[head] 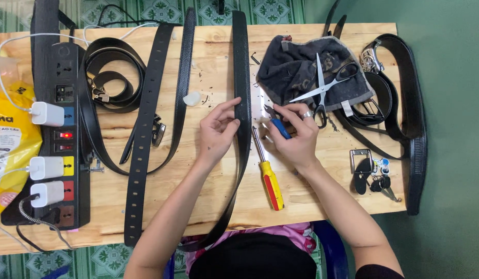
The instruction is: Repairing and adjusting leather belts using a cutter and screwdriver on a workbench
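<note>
Head view: hands at a black belt

Left hand (217,129) pinches the belt (242,77), which runs up the bench (208,77) between both hands. Right hand (296,135) has its grip closed on blue-handled pliers (277,123). Screwdriver (268,173) lies just below that grip; scissors (322,88) rest on a cloth (296,64) above it.

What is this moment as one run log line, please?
left hand: pinches black belt | right hand: holds blue-handled tool | screwdriver: lies between hands | scissors: on dark cloth
</note>
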